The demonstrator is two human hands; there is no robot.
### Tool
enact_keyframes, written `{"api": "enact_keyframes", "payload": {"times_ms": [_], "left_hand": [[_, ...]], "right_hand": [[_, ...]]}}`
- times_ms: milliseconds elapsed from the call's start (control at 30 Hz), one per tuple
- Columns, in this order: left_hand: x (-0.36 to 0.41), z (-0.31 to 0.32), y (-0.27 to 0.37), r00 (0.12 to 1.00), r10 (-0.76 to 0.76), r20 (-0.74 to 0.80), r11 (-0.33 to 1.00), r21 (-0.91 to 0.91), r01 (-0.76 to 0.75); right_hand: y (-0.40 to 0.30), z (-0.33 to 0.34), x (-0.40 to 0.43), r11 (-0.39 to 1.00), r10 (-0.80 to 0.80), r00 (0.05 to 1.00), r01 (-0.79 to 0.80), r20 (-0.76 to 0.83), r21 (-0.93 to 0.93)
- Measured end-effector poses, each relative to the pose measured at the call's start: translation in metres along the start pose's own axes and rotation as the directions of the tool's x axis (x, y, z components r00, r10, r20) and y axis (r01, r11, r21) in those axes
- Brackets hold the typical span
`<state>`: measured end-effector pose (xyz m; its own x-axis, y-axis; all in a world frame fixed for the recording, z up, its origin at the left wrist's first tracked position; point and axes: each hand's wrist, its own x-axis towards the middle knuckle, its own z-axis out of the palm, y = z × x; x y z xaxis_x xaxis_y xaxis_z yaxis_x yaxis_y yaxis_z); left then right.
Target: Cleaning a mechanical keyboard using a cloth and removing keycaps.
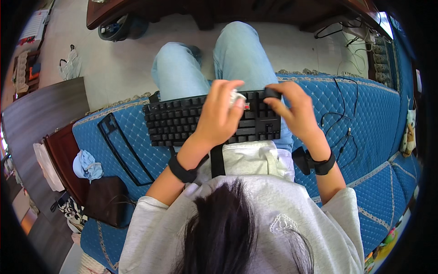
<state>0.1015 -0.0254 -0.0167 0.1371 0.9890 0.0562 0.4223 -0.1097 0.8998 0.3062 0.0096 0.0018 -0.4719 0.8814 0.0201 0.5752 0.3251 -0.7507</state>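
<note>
A black mechanical keyboard (178,118) lies across my lap. Close to its upper right part, one key position shows a red switch (246,106) without a keycap. My left hand (219,114) is over the keyboard and has a crumpled white tissue or cloth (236,97) between its fingers. At the top right corner of the keyboard, my right hand (292,106) pinches a small black piece (272,93) between thumb and forefinger; whether it is loose or part of the keyboard is hard to tell. Each wrist bears a black strap.
A black rectangular frame (127,150) lies on the blue quilted sofa (369,116) at left. Black cables (343,118) lie at right. A dark brown bag (106,198) and a light blue cap (87,165) are at lower left. A dark wooden table (171,8) stands beyond my knees, near a bin (113,32).
</note>
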Motion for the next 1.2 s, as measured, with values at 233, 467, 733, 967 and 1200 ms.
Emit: {"api": "enact_keyframes", "payload": {"times_ms": [233,467,733,967,1200], "left_hand": [[-0.001,-0.001,0.004,0.993,0.083,0.082,0.996,0.026,-0.086],[-0.002,0.024,-0.011,0.931,0.272,0.242,0.87,0.352,-0.345],[-0.015,0.035,-0.004,0.949,0.197,0.247,0.707,0.634,-0.312],[-0.016,0.044,0.004,0.942,0.124,0.311,0.496,0.803,-0.33],[-0.006,0.028,0.017,0.959,-0.059,0.277,0.599,0.778,-0.188]], "right_hand": [[0.048,0.015,-0.04,0.669,0.602,0.782,-0.381,-0.164,0.638],[0.043,0.04,-0.043,0.708,0.606,0.791,-0.49,-0.081,0.51],[0.054,0.048,-0.044,0.745,0.535,0.844,-0.444,-0.047,0.497],[0.047,0.047,-0.044,0.758,0.534,0.845,-0.461,-0.034,0.462],[0.046,0.049,-0.044,0.804,0.48,0.875,-0.409,-0.065,0.431]]}}
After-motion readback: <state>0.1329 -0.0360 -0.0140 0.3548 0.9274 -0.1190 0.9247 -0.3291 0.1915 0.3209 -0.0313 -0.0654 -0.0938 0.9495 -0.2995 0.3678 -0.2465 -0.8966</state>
